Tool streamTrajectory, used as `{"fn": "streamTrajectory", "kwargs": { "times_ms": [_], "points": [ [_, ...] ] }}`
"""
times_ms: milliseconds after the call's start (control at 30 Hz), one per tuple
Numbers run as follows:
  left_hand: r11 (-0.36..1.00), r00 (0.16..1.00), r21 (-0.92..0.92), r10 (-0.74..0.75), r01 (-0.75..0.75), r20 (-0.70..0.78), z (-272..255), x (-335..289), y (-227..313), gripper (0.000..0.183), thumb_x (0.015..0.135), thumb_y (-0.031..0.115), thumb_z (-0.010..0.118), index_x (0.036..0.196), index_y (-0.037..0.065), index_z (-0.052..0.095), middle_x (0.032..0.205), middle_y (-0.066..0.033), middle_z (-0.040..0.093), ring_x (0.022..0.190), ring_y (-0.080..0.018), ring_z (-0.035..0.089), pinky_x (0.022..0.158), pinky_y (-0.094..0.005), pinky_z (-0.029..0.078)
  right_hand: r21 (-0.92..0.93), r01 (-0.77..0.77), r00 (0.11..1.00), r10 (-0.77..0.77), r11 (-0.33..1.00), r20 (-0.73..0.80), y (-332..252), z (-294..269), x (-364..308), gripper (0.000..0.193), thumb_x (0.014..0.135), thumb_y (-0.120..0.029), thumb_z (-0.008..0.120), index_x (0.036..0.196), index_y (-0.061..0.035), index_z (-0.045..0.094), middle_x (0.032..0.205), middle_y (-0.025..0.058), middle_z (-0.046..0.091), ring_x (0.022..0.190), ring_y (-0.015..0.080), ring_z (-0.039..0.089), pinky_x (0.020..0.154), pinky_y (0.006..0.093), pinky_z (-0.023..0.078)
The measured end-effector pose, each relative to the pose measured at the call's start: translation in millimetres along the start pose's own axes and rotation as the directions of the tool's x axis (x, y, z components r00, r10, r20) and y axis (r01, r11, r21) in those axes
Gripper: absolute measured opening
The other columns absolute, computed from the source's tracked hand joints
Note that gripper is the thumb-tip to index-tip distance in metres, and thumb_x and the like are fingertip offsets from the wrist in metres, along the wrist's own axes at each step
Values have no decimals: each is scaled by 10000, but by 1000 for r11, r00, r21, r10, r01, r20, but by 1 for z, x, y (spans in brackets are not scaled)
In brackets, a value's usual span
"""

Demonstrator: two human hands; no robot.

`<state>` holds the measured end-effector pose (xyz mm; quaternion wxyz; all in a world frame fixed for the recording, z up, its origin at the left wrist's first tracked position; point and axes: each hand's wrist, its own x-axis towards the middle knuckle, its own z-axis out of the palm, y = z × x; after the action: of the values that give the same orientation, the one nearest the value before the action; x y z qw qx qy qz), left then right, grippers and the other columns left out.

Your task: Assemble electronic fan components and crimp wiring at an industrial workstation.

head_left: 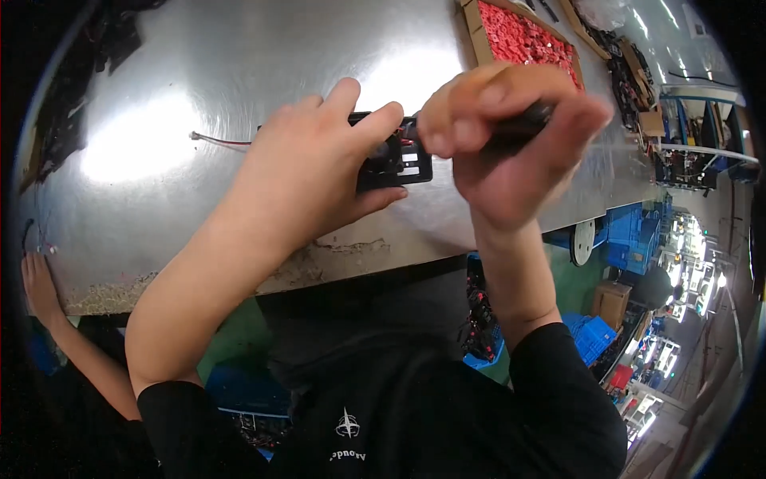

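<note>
On the metal table, my left hand (307, 148) grips a black plastic housing (415, 168) with its fingers over the top and its thumb along the near edge. Small openings and a bit of red wire show at the housing's right end. A thin red-and-black cable (227, 143) with a small plug runs out to the left from under my hand. My right hand (511, 136), partly smeared by motion, is closed around a black-handled tool (536, 118). Its fingertips hover at the housing's right end; the tool's tip cannot be made out.
A cardboard box (479, 36) of small red parts stands at the far right of the table (263, 56). Another person's hand (38, 283) rests at the left edge near thin wires. Blue crates (626, 235) stand beyond the table's right end. The table's front edge is worn.
</note>
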<state>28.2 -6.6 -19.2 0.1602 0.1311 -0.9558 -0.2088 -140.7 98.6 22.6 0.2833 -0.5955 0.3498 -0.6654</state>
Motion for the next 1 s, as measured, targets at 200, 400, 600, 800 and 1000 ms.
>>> {"fn": "streamTrajectory", "kwargs": {
  "times_ms": [200,400,600,800,1000],
  "points": [
    [999,999,-36,31,-31,-11,8,2,-8,609,788,437,871,1278,161,637,1065,-158,581,934,-365,673,805,-476,559,180,-201,978,209,963,-24,-1,4,17,304,977,-202,764,1163,20,670,988,94,736,884,131,694,821,274,561],
    [997,999,-77,6,-9,-38,1,3,0,588,814,517,836,1281,208,657,1047,-145,570,935,-363,659,812,-485,552,345,-233,954,146,909,260,7,-22,16,627,898,-263,758,1396,-1,480,1055,141,648,947,201,644,874,314,516],
    [993,999,-114,-39,35,-32,-2,0,-3,563,810,520,836,1245,203,671,1040,-144,565,937,-365,664,809,-486,556,131,-350,866,267,928,422,23,-34,24,745,961,-547,669,1468,-63,420,1113,176,567,949,272,626,846,398,547],
    [991,995,-87,-99,101,28,-7,6,4,595,745,428,899,1199,113,680,1125,-124,615,985,-380,678,835,-465,564,456,-157,861,-104,876,497,47,-57,22,931,933,-727,643,1577,-117,361,1180,122,554,909,229,597,775,368,490],
    [989,993,-88,-116,117,19,-6,2,7,639,751,430,894,1276,152,659,1041,-122,567,902,-373,659,769,-464,548,374,-126,930,-22,919,367,30,-48,16,796,963,-697,619,1475,-116,436,1061,76,510,806,172,532,698,335,418]
  ]
}}
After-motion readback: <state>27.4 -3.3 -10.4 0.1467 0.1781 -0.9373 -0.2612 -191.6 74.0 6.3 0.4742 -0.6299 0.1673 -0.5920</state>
